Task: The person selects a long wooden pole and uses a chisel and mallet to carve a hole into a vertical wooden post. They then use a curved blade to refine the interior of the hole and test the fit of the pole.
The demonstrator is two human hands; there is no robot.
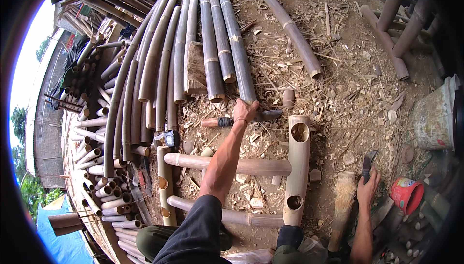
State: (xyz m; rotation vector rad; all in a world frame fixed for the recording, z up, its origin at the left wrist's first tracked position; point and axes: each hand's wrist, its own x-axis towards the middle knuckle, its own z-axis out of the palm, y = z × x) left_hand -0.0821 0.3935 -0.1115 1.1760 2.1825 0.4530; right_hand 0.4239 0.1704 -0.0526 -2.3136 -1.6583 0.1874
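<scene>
My left hand (245,111) is closed round the near end of a long grey bamboo pole (237,46). Just beneath that hand lies a machete (217,122) with a wooden handle, its dark blade showing on the other side of my wrist. At the right, my right hand (369,186) grips a short knife (368,165), blade pointing away from me. Beside it stands a chopped, frayed-topped wooden block (344,191). Between my arms, a bamboo frame lies on the ground: a thick post (298,167) with cut holes, joined to crosspieces (232,164).
More bamboo poles (164,46) lie side by side ahead and left, with stacked cut lengths (104,186) at far left. A single pole (285,22) lies farther right. A red container (406,194) and a dirty white bucket (435,114) stand right. Shavings cover the dirt.
</scene>
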